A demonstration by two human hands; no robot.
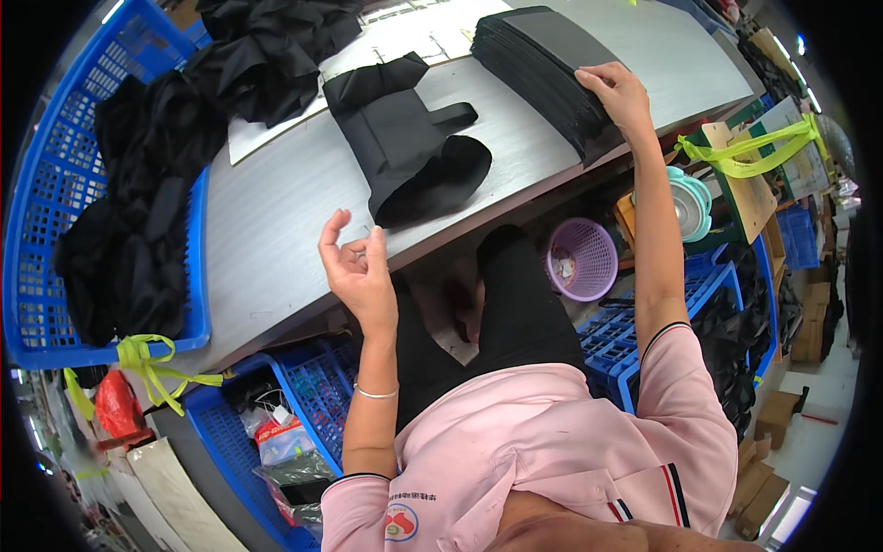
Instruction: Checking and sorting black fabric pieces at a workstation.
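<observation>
My right hand (621, 99) is on the near right edge of a thick stack of flat black pieces (556, 46), thumb and fingers closed on the edge of a top piece. My left hand (357, 271) is held over the table's front edge with its fingers apart and bent, and nothing clear shows in it. Just beyond it lies a black fabric piece (391, 138) with a short loop at its side and a curled, rounded near end. The ends of the stacked pieces are fanned out toward me.
To the left, a blue basket (101, 354) overflows with black fabric (166, 212). A white board (405, 37) lies at the table's (276, 230) far side. Below are a purple bin (582, 259), more blue baskets (303, 396) and a teal fan (685, 204). Yellow-green ribbon (750, 164) hangs at right.
</observation>
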